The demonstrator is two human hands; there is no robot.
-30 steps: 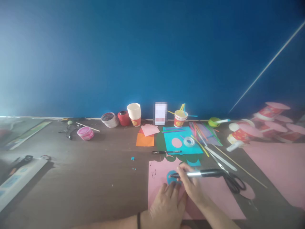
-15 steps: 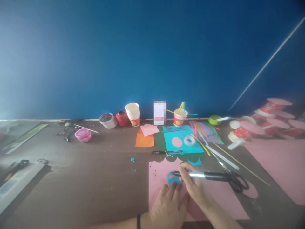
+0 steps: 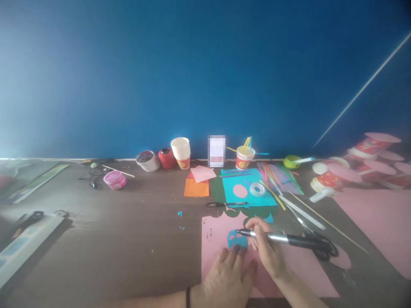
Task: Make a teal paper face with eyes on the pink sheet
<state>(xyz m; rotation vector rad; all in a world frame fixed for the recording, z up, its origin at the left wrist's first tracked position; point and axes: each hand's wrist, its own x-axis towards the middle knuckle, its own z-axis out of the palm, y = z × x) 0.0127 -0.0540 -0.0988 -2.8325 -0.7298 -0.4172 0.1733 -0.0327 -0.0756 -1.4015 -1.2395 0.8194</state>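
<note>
A pink paper sheet (image 3: 308, 273) with scalloped cut-outs along its far edge lies on the table before me. On it rests a round blue paper disc (image 3: 231, 243) with cut-out openings. My left hand (image 3: 229, 273) lies flat, its fingertips on the disc's near edge and its fingers spread. My right hand (image 3: 268, 250) grips a black and silver marker pen (image 3: 279, 238), held nearly level with its tip over the disc. Whether the tip touches the disc I cannot tell. Behind the pen's rear end, black-handled scissors (image 3: 332, 250) are partly hidden.
Straws lie near a tape roll (image 3: 257, 189) on blue paper (image 3: 229, 182). Paper cups (image 3: 180, 149), a straw-filled cup (image 3: 245, 159) and yarn containers (image 3: 147, 161) line the wall. Decorated cups (image 3: 369, 147) stand right. A power strip (image 3: 28, 244) lies left.
My right hand and the pen have shifted slightly right, the pen tip moving from the disc's left part towards its middle and top. The whole view has shifted a little. My left hand stays on the disc.
</note>
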